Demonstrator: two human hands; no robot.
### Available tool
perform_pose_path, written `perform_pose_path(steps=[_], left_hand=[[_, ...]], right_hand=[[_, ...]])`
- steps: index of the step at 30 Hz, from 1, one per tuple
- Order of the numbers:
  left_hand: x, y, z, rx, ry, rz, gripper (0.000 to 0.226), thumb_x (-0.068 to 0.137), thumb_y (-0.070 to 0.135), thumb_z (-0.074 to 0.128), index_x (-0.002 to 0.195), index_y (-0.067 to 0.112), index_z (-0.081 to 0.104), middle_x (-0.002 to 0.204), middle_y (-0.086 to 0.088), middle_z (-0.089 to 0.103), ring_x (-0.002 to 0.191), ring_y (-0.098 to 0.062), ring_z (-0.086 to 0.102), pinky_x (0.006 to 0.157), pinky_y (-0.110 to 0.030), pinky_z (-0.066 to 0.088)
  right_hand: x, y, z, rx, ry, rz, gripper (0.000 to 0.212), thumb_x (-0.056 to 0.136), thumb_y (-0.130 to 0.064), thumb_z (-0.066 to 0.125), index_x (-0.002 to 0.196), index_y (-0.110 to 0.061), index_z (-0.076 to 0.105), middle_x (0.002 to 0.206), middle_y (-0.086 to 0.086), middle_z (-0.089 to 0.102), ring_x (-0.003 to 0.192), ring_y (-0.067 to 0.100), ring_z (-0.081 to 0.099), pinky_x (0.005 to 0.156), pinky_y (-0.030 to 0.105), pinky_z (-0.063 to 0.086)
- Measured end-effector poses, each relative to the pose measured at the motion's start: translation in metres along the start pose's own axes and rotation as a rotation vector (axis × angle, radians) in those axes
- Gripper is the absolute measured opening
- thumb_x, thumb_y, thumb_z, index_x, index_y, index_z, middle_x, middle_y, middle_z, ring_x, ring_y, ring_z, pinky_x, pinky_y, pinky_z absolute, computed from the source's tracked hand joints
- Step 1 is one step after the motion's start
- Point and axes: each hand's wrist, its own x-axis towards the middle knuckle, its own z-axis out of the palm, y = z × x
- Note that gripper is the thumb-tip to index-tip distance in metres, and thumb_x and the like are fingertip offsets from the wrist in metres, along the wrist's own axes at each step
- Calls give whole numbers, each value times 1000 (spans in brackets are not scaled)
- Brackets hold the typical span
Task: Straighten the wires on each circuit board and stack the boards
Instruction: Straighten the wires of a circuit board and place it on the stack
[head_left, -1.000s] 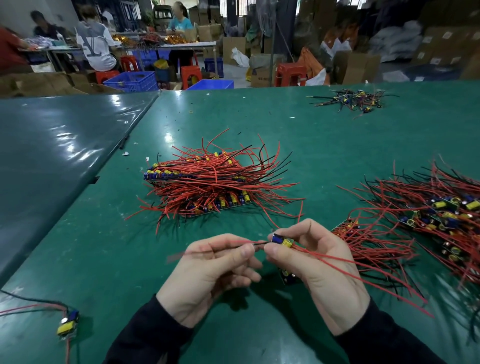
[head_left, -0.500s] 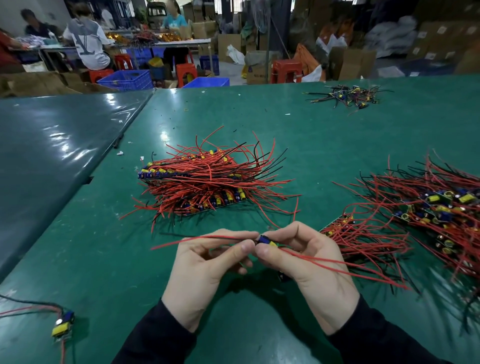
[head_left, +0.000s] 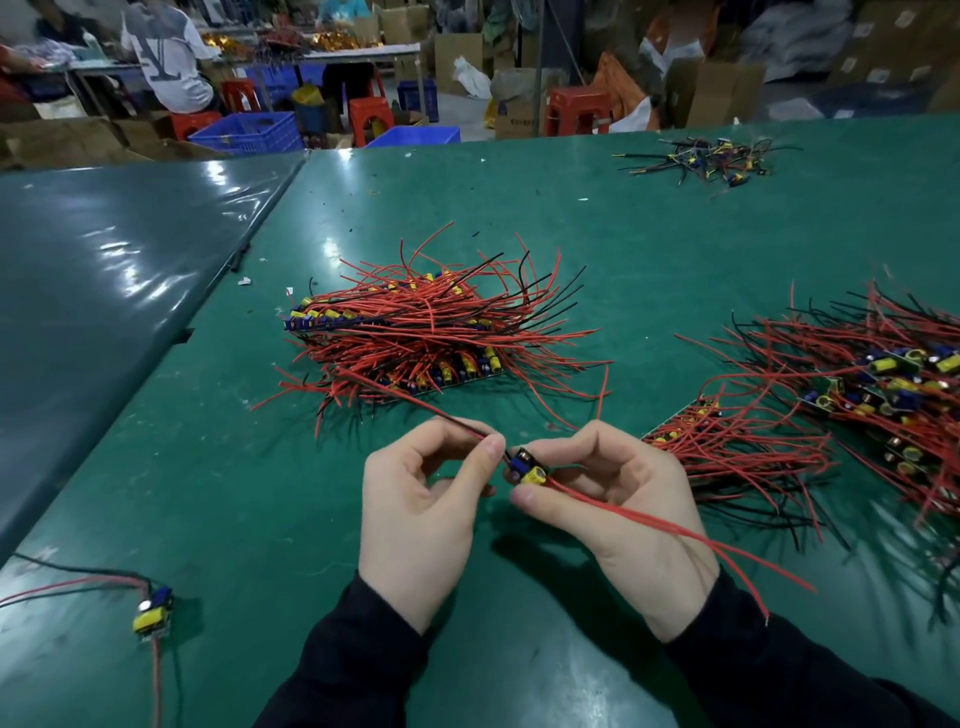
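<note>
A small circuit board (head_left: 527, 467) with blue and yellow parts is pinched between the thumb and fingers of my right hand (head_left: 618, 514) above the green table (head_left: 597, 239). Its red wires (head_left: 675, 530) trail right over my right wrist. My left hand (head_left: 421, 509) pinches the board's red and black wires (head_left: 447, 415) just left of it; they run up and to the left. A stack of boards with red wires (head_left: 415, 338) lies beyond my hands. A loose pile of boards (head_left: 872, 379) lies at the right.
A row of boards with red wires (head_left: 727, 447) lies just right of my right hand. One single board (head_left: 151, 613) sits near the front left edge. A small heap of dark-wired parts (head_left: 717, 158) lies far right. A second table (head_left: 104, 270) adjoins on the left; people sit beyond.
The board has turned so its yellow and blue parts face up. The wires in my left hand now angle up and left instead of lying level.
</note>
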Motion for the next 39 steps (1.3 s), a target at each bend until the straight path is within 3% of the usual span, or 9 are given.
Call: perform_pose_path(steps=[3,8,11,15,19,22,26,32,39], left_hand=[[2,1,-5,43,36,23,16,81,-1,67,67,7,67,71,0,68,68,-7,61,59,-30,52],[5,4,-9,32,29,68,19,82,-2,66,66,8,64,68,2,66,64,-4,59,59,-18,48],[1,5,-6,-22,-39,60,12,78,5,67,67,8,66,68,1,68,63,-4,60,61,-16,48],[-4,5,-2,8,-64,76,8,76,14,66,68,11,67,68,1,69,63,-5,61,60,-18,48],[-1,3,-4,29,-76,38,8,76,14,69,68,14,67,68,6,67,63,-1,59,59,-16,46],[0,5,-6,-108,-168,-91,3,78,11,71,78,13,71,69,3,67,63,-4,58,57,-15,45],[1,6,-10,-267,-284,-253,16,70,22,68,81,13,75,68,-3,65,65,-8,60,54,-18,48],[-2,5,-3,-159,-193,-109,3,78,5,68,77,8,69,67,1,68,60,-7,60,51,-19,47],[0,5,-8,-185,-296,-151,11,74,20,66,79,10,65,64,2,63,63,-8,59,53,-20,49]], right_hand=[[-1,-1,1,1,-109,-19,38,68,23,68,75,-14,67,93,4,74,82,14,70,71,18,53],[3,-2,2,154,-163,79,51,74,31,45,77,-13,69,91,10,74,83,21,72,72,23,55],[9,-5,0,298,-134,296,15,72,2,59,79,-6,70,80,13,70,67,26,70,59,29,57],[9,-10,1,129,-222,397,34,66,-29,66,86,-2,67,70,16,67,55,22,66,50,23,52],[8,-10,1,56,-270,396,25,70,-25,63,81,-2,61,61,13,64,47,18,62,42,19,45],[8,-11,1,53,-300,394,21,73,-24,59,81,-4,59,58,12,63,44,18,61,40,18,43],[8,-14,1,61,-305,387,13,78,-18,58,69,-12,64,51,11,60,36,17,57,36,16,38],[9,-13,-1,11,-281,352,18,91,-5,46,78,-8,58,49,11,58,34,17,53,36,16,36],[10,-12,-1,60,-304,375,11,84,-13,55,77,-7,60,52,6,55,40,14,53,40,19,40]])
